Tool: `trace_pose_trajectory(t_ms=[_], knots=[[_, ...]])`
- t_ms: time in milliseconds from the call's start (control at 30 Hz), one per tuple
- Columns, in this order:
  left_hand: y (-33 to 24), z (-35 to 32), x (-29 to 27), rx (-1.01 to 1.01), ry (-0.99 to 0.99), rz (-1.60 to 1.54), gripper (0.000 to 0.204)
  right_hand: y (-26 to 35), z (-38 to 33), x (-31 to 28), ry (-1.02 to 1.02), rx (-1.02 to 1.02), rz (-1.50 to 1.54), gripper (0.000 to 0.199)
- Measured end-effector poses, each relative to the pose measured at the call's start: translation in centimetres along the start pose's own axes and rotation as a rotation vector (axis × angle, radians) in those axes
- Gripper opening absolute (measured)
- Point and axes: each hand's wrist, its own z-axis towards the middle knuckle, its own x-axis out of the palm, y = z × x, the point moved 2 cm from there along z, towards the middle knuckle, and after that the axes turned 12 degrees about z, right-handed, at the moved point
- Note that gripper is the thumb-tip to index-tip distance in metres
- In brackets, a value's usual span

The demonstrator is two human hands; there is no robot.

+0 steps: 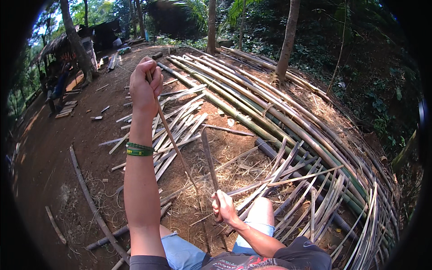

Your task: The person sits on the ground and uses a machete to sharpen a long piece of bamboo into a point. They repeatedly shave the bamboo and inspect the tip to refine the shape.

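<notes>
My left hand [145, 87] is raised high, its fingers closed around the top of a thin brown stick [173, 140]. The stick slants down and right toward the straw-covered ground. Low in front of me, my right hand [224, 206] grips the handle of a machete [209, 157]. Its long dark blade points up and away from me, to the right of the stick and apart from it. Below the blade, my right fist is close to my bent knee [261, 209]. A green band [139, 149] circles my left wrist.
Split bamboo strips [180, 126] lie piled beyond the stick, with more strips [288, 180] at my right. Long bamboo poles [270, 108] stretch across the right side, near a tree trunk [288, 40]. A bent branch [92, 202] lies at left; a thatched shelter [56, 47] stands far left.
</notes>
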Motion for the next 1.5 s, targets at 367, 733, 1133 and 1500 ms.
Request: trace_pose_trajectory(t_ms=[367,733,1133,1500], knots=[[-1.1,-1.4,-1.0,0.09,-0.044,0.135,0.024,12.1,1.5,4.1,0.069,-0.457,0.332,0.049],[-1.4,-1.4,-0.2,0.063,-0.033,0.067,0.024,11.4,2.8,4.2,-0.002,-0.401,0.407,0.046],[-1.6,-1.8,0.0,0.082,-0.134,0.154,0.023,-13.1,0.4,-1.7,-0.045,0.237,-0.057,0.048],[-0.3,-1.0,-0.9,0.068,-0.024,-0.23,0.035,-12.5,1.8,-1.9,0.034,0.221,-0.161,0.056]])
